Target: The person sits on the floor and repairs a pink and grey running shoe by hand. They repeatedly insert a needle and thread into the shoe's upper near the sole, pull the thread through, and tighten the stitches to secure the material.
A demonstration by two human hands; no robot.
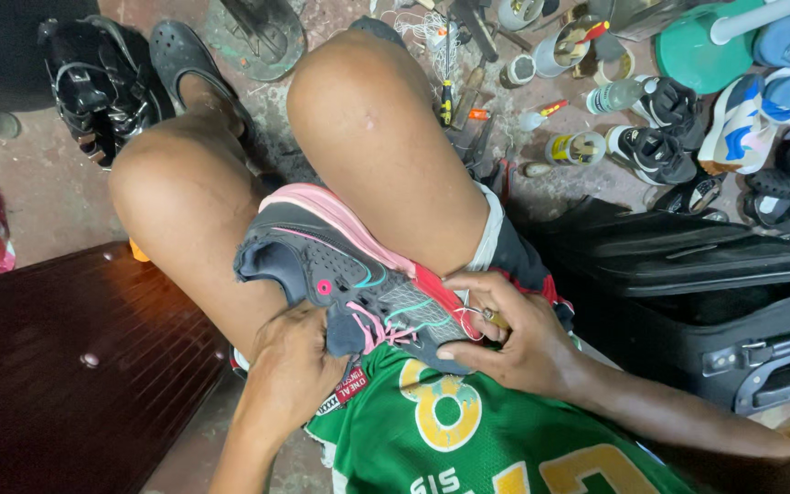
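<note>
Sneaker (358,274), grey and black with pink laces and a pink-edged sole, lies across the seated person's bare thighs, wedged in the gap between the two knees. Its long axis runs on a slant, one end up toward the left knee and the other down toward the green jersey (468,439) at the person's waist, with the sole turned away toward the knees and the laced upper facing the body. The left hand (290,366) comes up from below and cups the shoe's underside near its middle, fingers curled around the upper so that it is gripped and steadied. The right hand (514,338) sits at the end nearest the body, just beside the red edge of the sole, its fingers pinched shut on a small slender tool (489,316) whose tip touches that edge; what kind of tool it is I cannot tell. So the shoe lies between the two hands, the left under it and the right at its near end, both touching it. Around the legs the floor is crowded: a black suitcase (688,302) to the right, a dark wooden board (66,357) to the left, other shoes (660,137) and small glue pots (578,146) beyond the knees.
</note>
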